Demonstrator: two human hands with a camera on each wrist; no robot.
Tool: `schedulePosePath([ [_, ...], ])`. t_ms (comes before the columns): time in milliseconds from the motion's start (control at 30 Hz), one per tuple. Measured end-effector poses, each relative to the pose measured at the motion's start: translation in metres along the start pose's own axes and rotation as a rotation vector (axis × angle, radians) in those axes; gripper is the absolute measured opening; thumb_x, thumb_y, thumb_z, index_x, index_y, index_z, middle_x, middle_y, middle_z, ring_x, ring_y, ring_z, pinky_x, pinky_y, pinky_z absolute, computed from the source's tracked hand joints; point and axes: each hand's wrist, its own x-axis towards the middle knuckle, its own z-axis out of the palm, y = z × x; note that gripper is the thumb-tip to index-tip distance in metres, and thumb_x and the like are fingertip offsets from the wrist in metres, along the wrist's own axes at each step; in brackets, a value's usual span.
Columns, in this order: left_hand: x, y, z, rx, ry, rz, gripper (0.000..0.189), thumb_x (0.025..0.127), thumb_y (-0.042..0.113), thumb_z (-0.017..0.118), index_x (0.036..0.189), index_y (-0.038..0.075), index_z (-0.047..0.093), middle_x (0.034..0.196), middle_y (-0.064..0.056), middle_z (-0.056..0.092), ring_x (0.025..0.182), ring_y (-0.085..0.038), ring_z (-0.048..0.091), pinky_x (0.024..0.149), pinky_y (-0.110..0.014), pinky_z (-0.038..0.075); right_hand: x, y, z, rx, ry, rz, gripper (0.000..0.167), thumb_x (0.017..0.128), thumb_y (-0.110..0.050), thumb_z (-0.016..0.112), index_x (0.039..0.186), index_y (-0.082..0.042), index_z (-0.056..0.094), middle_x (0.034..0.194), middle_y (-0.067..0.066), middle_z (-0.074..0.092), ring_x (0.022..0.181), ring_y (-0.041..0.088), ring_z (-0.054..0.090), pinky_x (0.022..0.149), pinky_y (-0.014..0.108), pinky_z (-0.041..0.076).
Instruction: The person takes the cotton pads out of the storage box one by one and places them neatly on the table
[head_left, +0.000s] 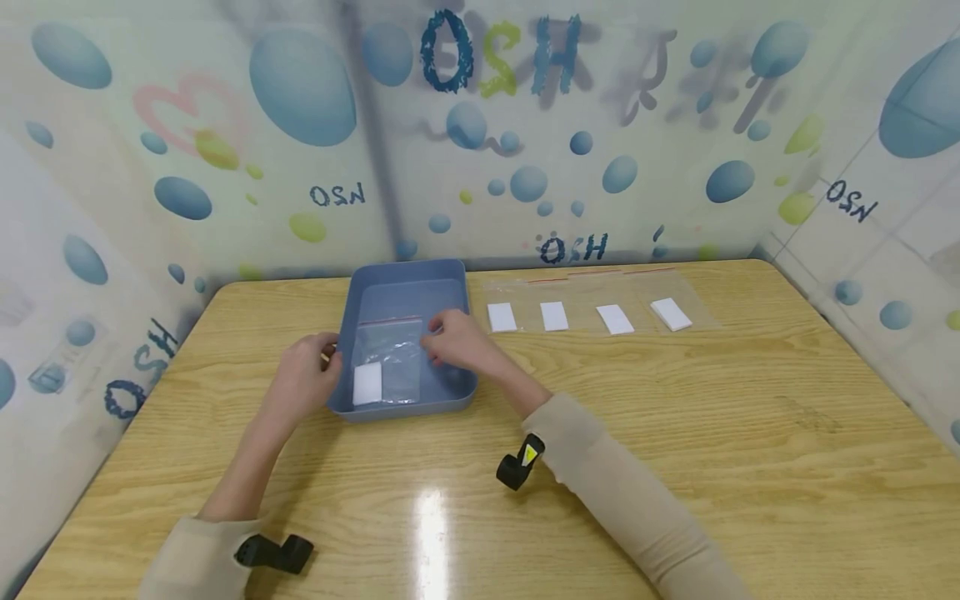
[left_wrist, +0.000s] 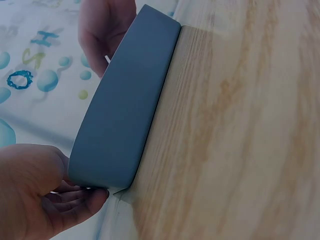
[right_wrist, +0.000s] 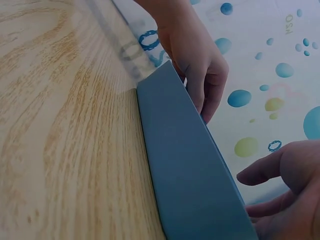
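Observation:
A blue-grey plastic tray (head_left: 405,409) rests on the table, with a clear zip bag (head_left: 401,367) lying in it. Inside the bag's left part is a white card-like block (head_left: 367,383). My left hand (head_left: 303,375) grips the tray's left wall; in the left wrist view its curled fingers (left_wrist: 75,202) lie along the outside of that wall. Over the inside of the tray, near its right wall, is my right hand (head_left: 459,340). Its fingers are loosely bent, with the tips right at the bag's right edge. The near tray wall hides those fingertips in the right wrist view.
Right of the tray, clear zip bags (head_left: 532,292) lie in a row, each with a white block (head_left: 554,316) near its lower edge. The wooden table (head_left: 720,450) meets a wall covered with printed sheeting (head_left: 420,208) at the back.

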Motion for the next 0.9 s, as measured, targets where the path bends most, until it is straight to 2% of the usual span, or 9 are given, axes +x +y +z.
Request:
schedulePosePath([
  [267,0.0,0.0,0.0,0.002,-0.005,-0.004,0.032,0.096,-0.001,0.051,0.12,-0.021,0.059,0.099,-0.03,0.065,0.08,-0.034,0.066,0.064,-0.04,0.054,-0.002,-0.002,0.005,0.143,0.036,0.076,0.031,0.095,-0.006,0.058,0.118,0.015,0.061,0.086,0.02,0.072,0.072,0.026,0.072,0.068,0.03,0.059],
  [400,0.0,-0.001,0.0,0.005,-0.004,-0.003,0.032,0.096,-0.001,0.051,0.12,-0.021,0.058,0.099,-0.031,0.065,0.08,-0.034,0.067,0.064,-0.041,0.055,-0.003,-0.005,0.007,0.248,0.016,0.116,0.027,0.095,-0.003,0.057,0.113,0.017,0.061,0.093,0.024,0.07,0.069,0.024,0.07,0.07,0.033,0.06],
  [500,0.0,-0.001,0.0,0.007,-0.006,-0.004,0.032,0.096,-0.001,0.051,0.121,-0.021,0.058,0.099,-0.031,0.065,0.08,-0.034,0.067,0.064,-0.04,0.054,-0.003,-0.006,0.008,0.327,-0.008,0.149,0.029,0.095,-0.001,0.056,0.116,0.019,0.059,0.099,0.027,0.069,0.07,0.022,0.069,0.072,0.034,0.06],
  [700,-0.001,-0.001,0.001,0.007,-0.007,-0.01,0.032,0.096,-0.002,0.051,0.121,-0.021,0.058,0.1,-0.031,0.065,0.08,-0.034,0.066,0.065,-0.041,0.054,-0.001,-0.005,0.011,0.407,-0.036,0.189,0.028,0.094,0.0,0.055,0.115,0.018,0.058,0.093,0.021,0.069,0.068,0.018,0.065,0.071,0.032,0.06],
  [900,0.0,0.0,0.0,0.004,-0.005,-0.005,0.032,0.096,-0.002,0.051,0.121,-0.021,0.058,0.099,-0.031,0.065,0.08,-0.034,0.067,0.064,-0.041,0.055,0.0,-0.006,0.014,0.41,-0.061,0.2,0.017,0.095,-0.001,0.056,0.102,0.014,0.061,0.084,0.015,0.066,0.066,0.017,0.062,0.068,0.03,0.059],
])
